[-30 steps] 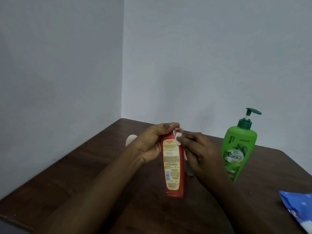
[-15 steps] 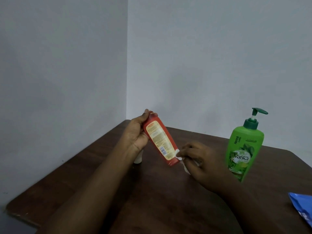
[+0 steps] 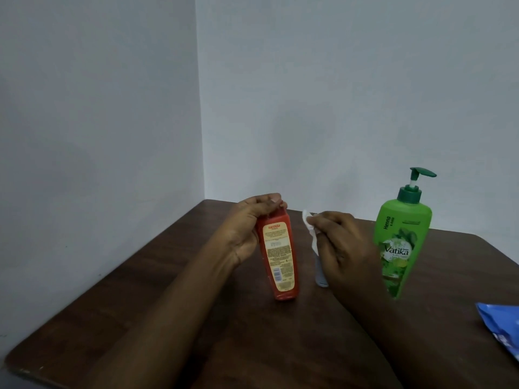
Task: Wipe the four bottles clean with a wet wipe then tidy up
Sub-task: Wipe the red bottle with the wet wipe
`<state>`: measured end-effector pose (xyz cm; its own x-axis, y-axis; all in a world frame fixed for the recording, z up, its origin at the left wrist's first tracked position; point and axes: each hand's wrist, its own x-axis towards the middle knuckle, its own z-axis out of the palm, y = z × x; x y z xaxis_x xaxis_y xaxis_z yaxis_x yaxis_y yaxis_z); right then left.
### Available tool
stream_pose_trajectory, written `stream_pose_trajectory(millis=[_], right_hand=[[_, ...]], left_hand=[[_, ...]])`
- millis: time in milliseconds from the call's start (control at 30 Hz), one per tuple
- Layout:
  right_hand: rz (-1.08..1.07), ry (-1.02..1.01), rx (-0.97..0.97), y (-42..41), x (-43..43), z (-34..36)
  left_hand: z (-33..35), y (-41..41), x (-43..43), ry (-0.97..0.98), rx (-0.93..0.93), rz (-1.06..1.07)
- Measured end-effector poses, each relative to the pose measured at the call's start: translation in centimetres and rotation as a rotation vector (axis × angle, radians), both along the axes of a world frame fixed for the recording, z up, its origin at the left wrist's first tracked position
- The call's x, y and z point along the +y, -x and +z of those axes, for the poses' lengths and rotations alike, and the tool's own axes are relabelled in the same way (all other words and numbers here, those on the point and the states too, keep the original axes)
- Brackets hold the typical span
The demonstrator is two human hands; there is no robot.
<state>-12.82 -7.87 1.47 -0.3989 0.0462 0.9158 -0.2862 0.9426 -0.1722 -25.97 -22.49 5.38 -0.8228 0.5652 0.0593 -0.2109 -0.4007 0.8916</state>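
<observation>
Since half a second ago the red bottle (image 3: 278,254) has swung back from its slant to nearly upright, and my right hand (image 3: 341,248) has lifted the wet wipe (image 3: 309,224) off its lower end, so the two are now apart. My left hand (image 3: 248,230) is clamped around the bottle's upper part, fingers curled over the top, its cream back label facing me and its base at or just above the table; I cannot tell which. My right hand is pinched closed on the white wipe, held just to the right of the bottle near its top. Behind that hand a grey-blue bottle (image 3: 320,272) stands on the table, mostly hidden, so I can only guess at its shape. Further right the green Vatika pump bottle (image 3: 400,240) stands upright, well clear of both hands. At the right edge lies the blue wipes packet (image 3: 502,328), partly cut off. Everything sits on the dark wooden table (image 3: 140,304) in the corner of pale walls (image 3: 98,108).
</observation>
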Motion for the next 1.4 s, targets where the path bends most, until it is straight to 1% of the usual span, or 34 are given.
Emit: stream_pose_trajectory(millis=[167,367,500,700,833,1000,1067,1133,1233,1300,1400], right_hand=[[-0.027,-0.011,-0.09,1.2,0.0,-1.2],[-0.049,-0.034,-0.11,1.4,-0.3,-1.4],[-0.038,-0.013,-0.086,1.5,-0.1,-1.2],[-0.015,-0.022,-0.081,1.3,-0.4,-1.2],[-0.02,-0.146,-0.142,1.0,-1.3,-1.3],[0.024,-0.485,-0.197,1.0,-2.7,-1.7],[0.028,-0.545,-0.185,1.1,-2.5,-1.7],[0.0,-0.488,-0.148,1.1,-2.0,-1.5],[-0.061,-0.235,-0.12,1.0,-0.8,-1.0],[-0.074,-0.104,-0.107,1.1,-0.2,-1.1],[-0.042,-0.051,-0.094,1.2,-0.2,-1.5]], left_hand=[[-0.3,-0.5,0.6,0.033,0.055,-0.063],[-0.2,-1.1,0.4,0.076,0.118,-0.181],[0.1,-1.0,0.0,0.022,0.139,-0.256],[0.0,-0.9,-0.3,-0.048,0.113,-0.414],[-0.1,-1.0,-0.3,-0.028,0.132,-0.392],[-0.2,-0.8,-0.2,-0.015,0.112,-0.354],[-0.3,-0.8,-0.2,-0.009,0.124,-0.344],[-0.3,-0.8,-0.2,0.011,0.149,-0.316],[-0.3,-0.7,-0.2,0.031,0.199,-0.325],[-0.4,-0.7,-0.3,0.034,0.233,-0.363],[-0.5,-0.5,-0.3,0.056,0.276,-0.371]])
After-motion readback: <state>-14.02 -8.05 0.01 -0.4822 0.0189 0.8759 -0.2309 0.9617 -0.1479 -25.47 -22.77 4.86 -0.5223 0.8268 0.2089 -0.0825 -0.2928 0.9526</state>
